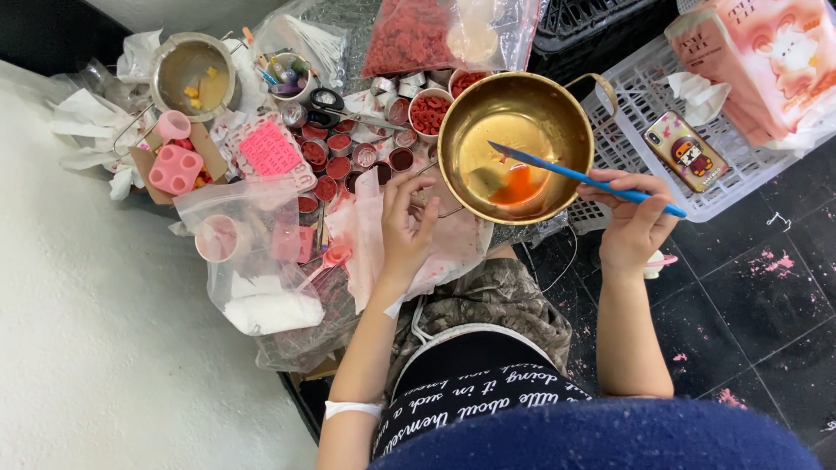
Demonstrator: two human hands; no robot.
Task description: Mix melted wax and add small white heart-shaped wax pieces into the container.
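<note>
Lap: dark blue garment, bottom edge of frame, closest to lens; camo cloth (488, 300) above it
Brass pot (515, 146): upper centre, tilted toward camera, mostly empty; orange-red melted pool (514, 185) low in the bowl, looks like only a residue is left
Blue stick (582, 177): runs from inside the pot out to the right, tip over the bowl above the pool
Right hand (634, 218): fingers pinched shut on the blue stick near its outer end, right of centre
Left hand (407, 228): just left of pot, fingers curled by the wire handle at the pot's lower left rim; cannot tell if it grips it
Progress: judging by the near-empty pot, pouring seems mostly done; scraping out the rest looks pending
Small tins (335, 165): cluster left of pot, many already filled red
Cup of red pieces (428, 113): touching pot's left rim, still full
Pink moulds (176, 167): upper left
Steel pot (192, 75): top left, yellow bits inside
White basket (640, 96): right of pot, phone (686, 151) lying in it
Floor (766, 296): black tiles, pink spatter, lower right
</note>
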